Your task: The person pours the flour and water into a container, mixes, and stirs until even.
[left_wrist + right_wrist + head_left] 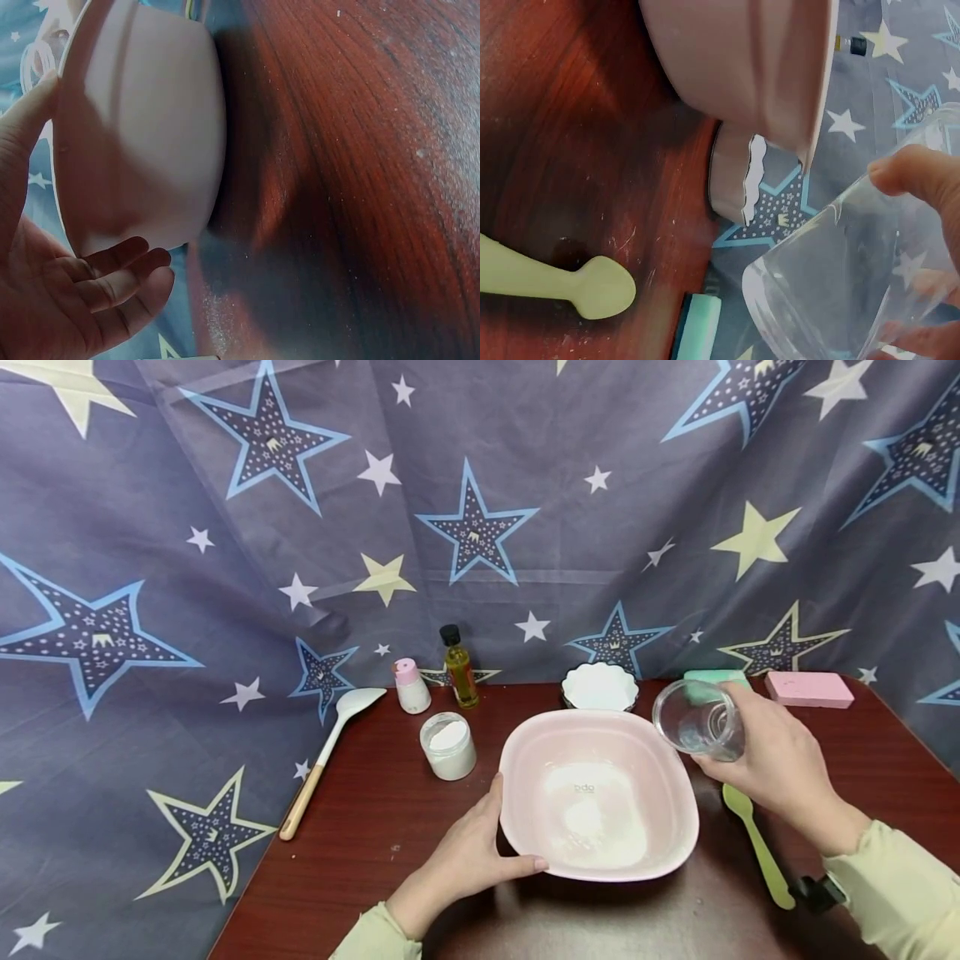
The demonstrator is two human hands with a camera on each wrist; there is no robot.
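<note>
A pale pink basin (pixel 600 735) stands on the table with white powder (pixel 630 827), partly wet-looking, on its bottom. My left hand (pixel 468 852) holds its near left corner, the thumb along the rim and the fingers at the outer wall; the left wrist view shows curled fingers (pixel 112 289) by that wall. In my right hand (pixel 787 760) I grip a clear plastic cup (pixel 690 722), tipped sideways with its mouth toward the basin's right rim. The right wrist view shows the see-through cup (pixel 832 262) with no stream visible from it.
Right of the basin lies a green spoon (pixel 761 852). Behind are a white scalloped dish (pixel 600 687), a green sponge (pixel 716 677) and a pink sponge (pixel 810 689). Leftward stand a jar of white powder (pixel 448 747), a pink-capped shaker (pixel 411 687), an oil bottle (pixel 460 668) and a ladle (pixel 330 752).
</note>
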